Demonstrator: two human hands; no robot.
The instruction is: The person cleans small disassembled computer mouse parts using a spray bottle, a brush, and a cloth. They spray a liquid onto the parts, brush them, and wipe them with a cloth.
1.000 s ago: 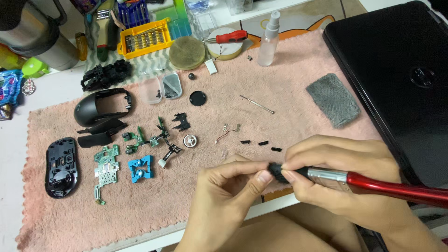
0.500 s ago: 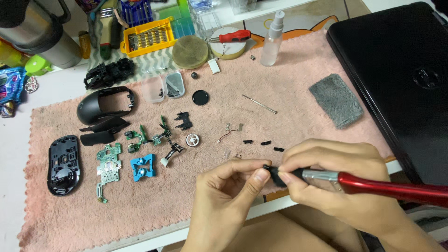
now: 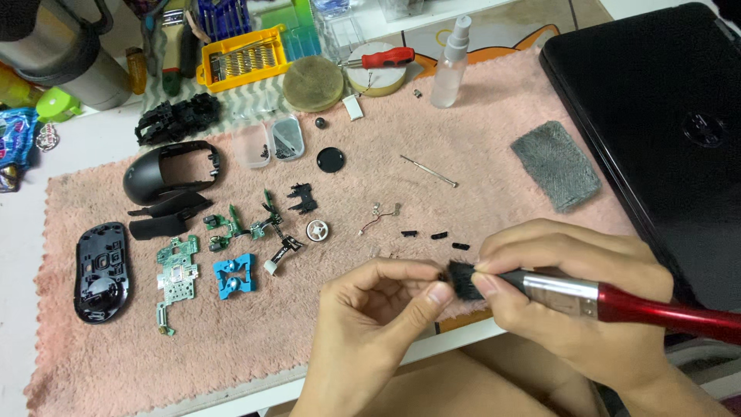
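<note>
Both hands pinching: right hand (image 3: 571, 293) fingers clamp brush (image 3: 602, 301), bristles pointing left, level.

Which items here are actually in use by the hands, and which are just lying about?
In use: left hand, pinching a small black part; right hand, holding the red-handled brush.
Lying about: laptop, grey cloth, spray bottle, green circuit board, blue bracket.

left hand (image 3: 378, 309) raised, thumb and forefinger pinched, tips facing right hand (image 3: 575, 297). right hand curled closed, fingertips (image 3: 485, 284) just beside left fingertips.
</note>
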